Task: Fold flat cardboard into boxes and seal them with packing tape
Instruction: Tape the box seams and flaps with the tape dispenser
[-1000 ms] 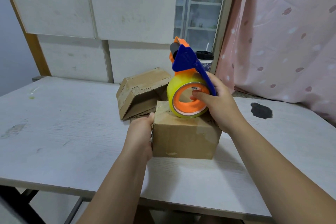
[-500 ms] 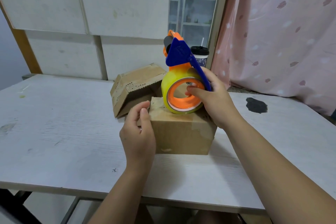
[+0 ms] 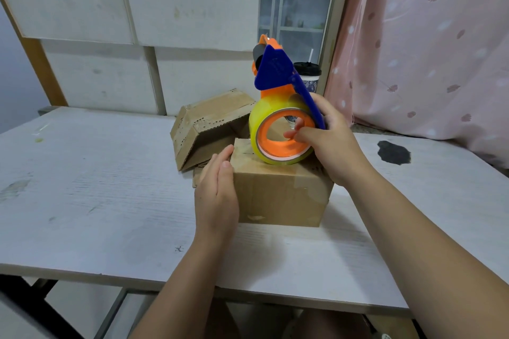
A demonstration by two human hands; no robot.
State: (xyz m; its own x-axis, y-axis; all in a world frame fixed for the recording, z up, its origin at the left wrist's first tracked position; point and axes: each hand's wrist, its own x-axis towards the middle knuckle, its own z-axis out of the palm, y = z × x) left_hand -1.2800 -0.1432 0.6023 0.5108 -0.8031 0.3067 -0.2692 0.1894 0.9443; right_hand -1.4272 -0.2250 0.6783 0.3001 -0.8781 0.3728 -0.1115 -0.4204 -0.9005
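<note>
Lowered flat against the left side of the box, my left hand steadies it, fingers straight, while my right hand grips the dispenser resting on top.

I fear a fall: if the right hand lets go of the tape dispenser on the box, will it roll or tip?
The tape dispenser seems to rest on its round roll on the box, so it could roll. Its blue handle stands high, so it may tip; the right hand grips it.
</note>
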